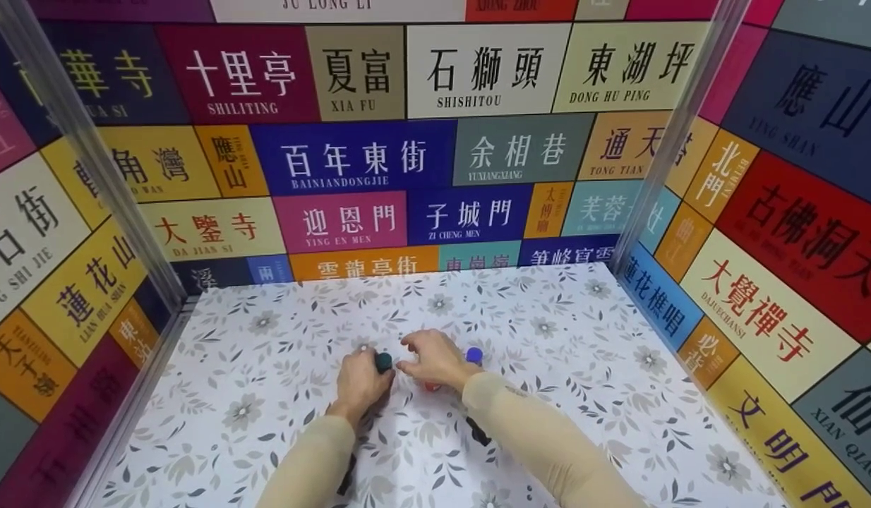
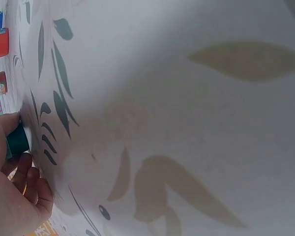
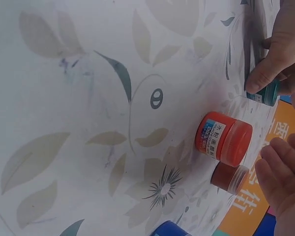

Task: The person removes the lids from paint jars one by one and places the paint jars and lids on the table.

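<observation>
My left hand (image 1: 363, 379) grips a small green paint jar (image 1: 384, 362) between thumb and fingers, low on the flowered tabletop. In the right wrist view the green jar (image 3: 269, 92) shows a pale label under the left thumb. Just to the right, my right hand (image 1: 435, 358) hovers with relaxed, slightly bent fingers and holds nothing. An orange-red paint jar (image 3: 223, 139), labelled as gouache, stands below that hand. Beside it is a smaller brown jar (image 3: 229, 177), hidden by the right hand in the head view. A blue-purple jar (image 1: 474, 355) stands just beyond the right wrist.
White cloth with grey leaves and flowers covers the table (image 1: 266, 423). Panels of colourful place-name signs (image 1: 351, 155) rise behind and on both sides, with metal corner posts (image 1: 668, 134) at the joins. Dark straps show under both forearms.
</observation>
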`<state>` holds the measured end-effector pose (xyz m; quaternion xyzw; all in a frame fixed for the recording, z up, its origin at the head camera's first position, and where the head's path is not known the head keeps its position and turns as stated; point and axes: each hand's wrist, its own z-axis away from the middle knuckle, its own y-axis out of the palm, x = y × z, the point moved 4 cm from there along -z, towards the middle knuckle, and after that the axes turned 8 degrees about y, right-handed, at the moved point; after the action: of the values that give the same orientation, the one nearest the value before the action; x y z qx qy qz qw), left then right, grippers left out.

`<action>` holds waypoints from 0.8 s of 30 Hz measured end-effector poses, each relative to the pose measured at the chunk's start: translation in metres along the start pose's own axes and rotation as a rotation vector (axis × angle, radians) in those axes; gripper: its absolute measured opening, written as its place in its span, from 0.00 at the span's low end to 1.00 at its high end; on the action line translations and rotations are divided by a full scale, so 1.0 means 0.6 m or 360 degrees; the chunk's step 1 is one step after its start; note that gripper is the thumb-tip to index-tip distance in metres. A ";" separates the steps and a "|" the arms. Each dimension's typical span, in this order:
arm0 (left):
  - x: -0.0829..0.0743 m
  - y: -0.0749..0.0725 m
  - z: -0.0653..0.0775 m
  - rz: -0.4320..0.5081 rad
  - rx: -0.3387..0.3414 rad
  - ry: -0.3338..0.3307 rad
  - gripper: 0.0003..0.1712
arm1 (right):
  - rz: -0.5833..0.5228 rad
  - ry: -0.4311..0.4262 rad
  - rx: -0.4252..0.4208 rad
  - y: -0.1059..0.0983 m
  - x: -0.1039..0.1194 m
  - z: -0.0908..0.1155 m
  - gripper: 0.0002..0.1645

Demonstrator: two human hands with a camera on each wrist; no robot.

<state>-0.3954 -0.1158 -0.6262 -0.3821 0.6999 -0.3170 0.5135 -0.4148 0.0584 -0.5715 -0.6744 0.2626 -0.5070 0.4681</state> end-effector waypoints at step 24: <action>0.000 -0.013 -0.007 0.0055 0.0056 -0.0078 0.26 | -0.0078 -0.0069 -0.0062 -0.012 0.012 -0.002 0.28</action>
<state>-0.3979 -0.1195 -0.6187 -0.3685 0.6879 -0.3110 0.5425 -0.4142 0.0552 -0.5621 -0.7003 0.2456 -0.4985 0.4480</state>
